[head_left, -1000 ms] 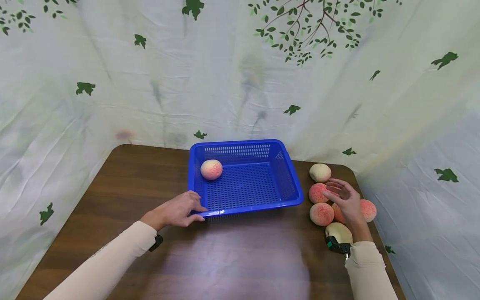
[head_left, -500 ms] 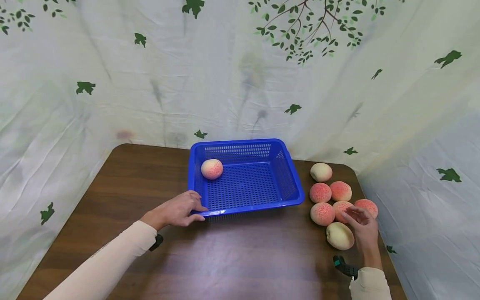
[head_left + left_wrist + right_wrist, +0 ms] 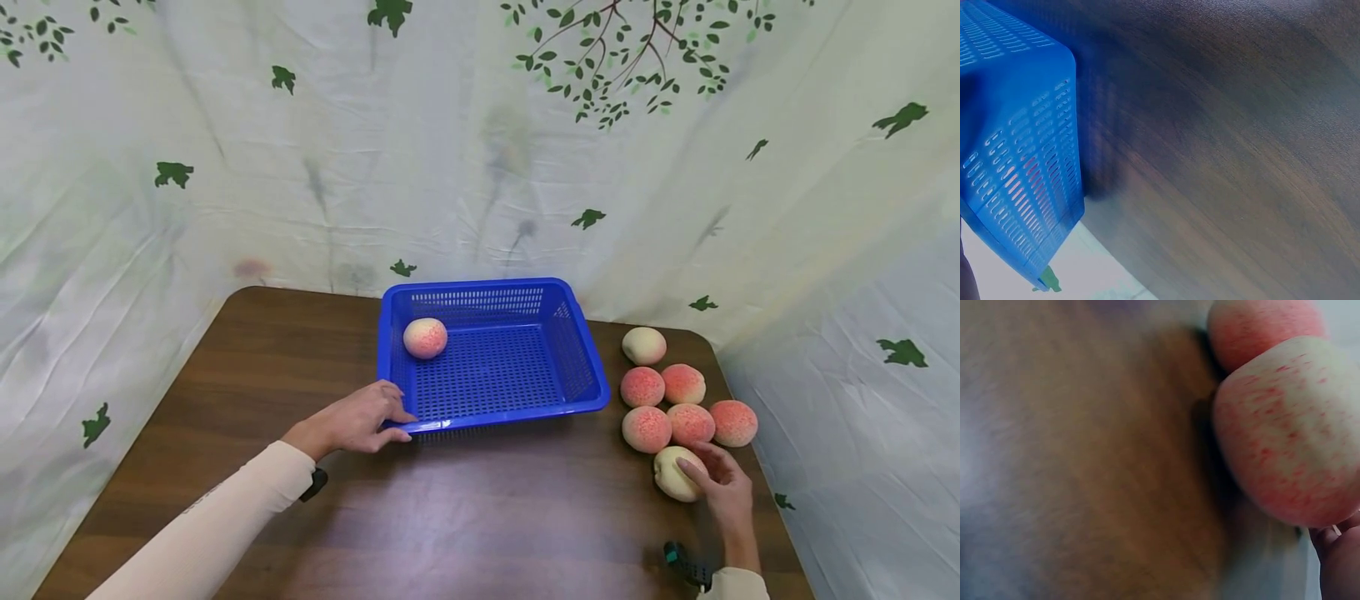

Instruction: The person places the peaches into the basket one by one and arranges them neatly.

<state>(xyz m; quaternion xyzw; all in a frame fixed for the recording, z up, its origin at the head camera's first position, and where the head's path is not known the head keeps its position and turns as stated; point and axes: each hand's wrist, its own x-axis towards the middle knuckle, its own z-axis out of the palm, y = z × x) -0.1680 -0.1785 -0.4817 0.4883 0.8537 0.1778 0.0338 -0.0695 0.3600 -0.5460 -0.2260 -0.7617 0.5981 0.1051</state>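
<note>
My left hand [image 3: 363, 417] grips the near left corner of a blue plastic basket [image 3: 495, 415], fingers over the rim and thumb outside. The basket's slotted side [image 3: 1029, 169] fills the left of the left wrist view. One pink and cream peach [image 3: 425, 338] lies inside it at the left. My right hand [image 3: 723, 487] is at the pale peach [image 3: 672, 477] nearest me, its thumb over that fruit and its fingers at the right side. In the right wrist view a speckled peach [image 3: 1291, 431] looms large, with fingertips [image 3: 1325, 537] at its lower edge.
Several more peaches cluster at the table's right side, among them a pale one [image 3: 643, 346] at the back and a pink one [image 3: 734, 423] near the right edge. The brown wooden table [image 3: 480, 508] meets a leaf-printed cloth [image 3: 450, 167] behind.
My right hand has moved from the back peaches toward me, down to the nearest pale peach. The left hand, the basket and the peach inside have stayed put.
</note>
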